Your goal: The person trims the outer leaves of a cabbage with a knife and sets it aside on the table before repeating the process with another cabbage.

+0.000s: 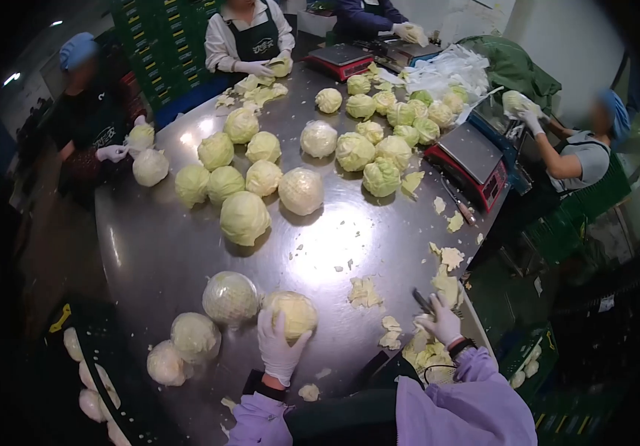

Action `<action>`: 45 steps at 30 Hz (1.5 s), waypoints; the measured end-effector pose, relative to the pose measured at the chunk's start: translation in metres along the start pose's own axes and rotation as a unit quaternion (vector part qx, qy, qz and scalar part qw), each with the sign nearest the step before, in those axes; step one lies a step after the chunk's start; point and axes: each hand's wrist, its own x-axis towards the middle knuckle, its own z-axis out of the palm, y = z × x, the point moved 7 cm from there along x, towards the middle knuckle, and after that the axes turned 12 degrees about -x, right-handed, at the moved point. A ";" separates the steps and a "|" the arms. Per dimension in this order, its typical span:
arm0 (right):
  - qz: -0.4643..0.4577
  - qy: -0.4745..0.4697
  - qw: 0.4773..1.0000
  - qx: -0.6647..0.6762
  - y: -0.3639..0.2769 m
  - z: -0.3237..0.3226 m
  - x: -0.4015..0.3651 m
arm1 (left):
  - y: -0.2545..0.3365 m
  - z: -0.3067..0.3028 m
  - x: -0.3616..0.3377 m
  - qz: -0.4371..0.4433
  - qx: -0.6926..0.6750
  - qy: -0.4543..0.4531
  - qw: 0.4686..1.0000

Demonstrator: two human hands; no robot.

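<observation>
My left hand (pixel 281 348), in a white glove, is closed round the near side of a pale cabbage (pixel 292 312) that rests on the metal table (pixel 141 260). Touching or very close to it on the left is a wrapped cabbage (pixel 230 297), with two more wrapped ones (pixel 195 337) further left. My right hand (pixel 441 320), also gloved, grips a dark-handled tool, probably a knife (pixel 422 300), above the table's near right edge. Beneath that hand lie loose leaves (pixel 425 353) in a bin. Cut leaf pieces (pixel 365 292) lie between my hands.
Many cabbages (pixel 245 218) spread over the table's middle and far side. A red scale (pixel 472 160) stands at the right, another (pixel 341 59) at the back. Co-workers (pixel 584 152) stand round the far edges. A crate (pixel 89 379) of wrapped cabbages is at the lower left.
</observation>
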 end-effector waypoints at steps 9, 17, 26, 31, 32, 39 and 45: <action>0.085 0.002 0.950 0.302 -0.006 -0.004 -0.039 | 0.060 -0.010 -0.044 0.063 0.086 -0.114 0.988; 0.076 -0.141 0.805 0.571 -0.073 0.066 -0.046 | 0.054 0.003 -0.048 -0.029 -0.044 -0.193 0.980; -0.009 -0.148 0.796 0.586 -0.156 0.032 0.001 | 0.051 0.003 -0.064 -0.019 -0.078 -0.149 0.986; 0.024 -0.288 0.727 0.622 -0.223 0.066 0.038 | 0.044 0.012 -0.056 -0.058 -0.095 -0.229 0.967; 0.021 -0.280 0.726 0.628 -0.220 0.063 0.053 | 0.047 0.009 -0.054 -0.048 -0.092 -0.230 0.968; 0.149 0.070 0.704 0.691 -0.058 0.049 0.163 | 0.040 -0.008 -0.051 -0.067 -0.024 -0.195 0.978; 0.245 0.119 0.623 0.733 0.083 0.059 0.097 | 0.025 -0.017 -0.054 -0.101 -0.020 -0.247 0.963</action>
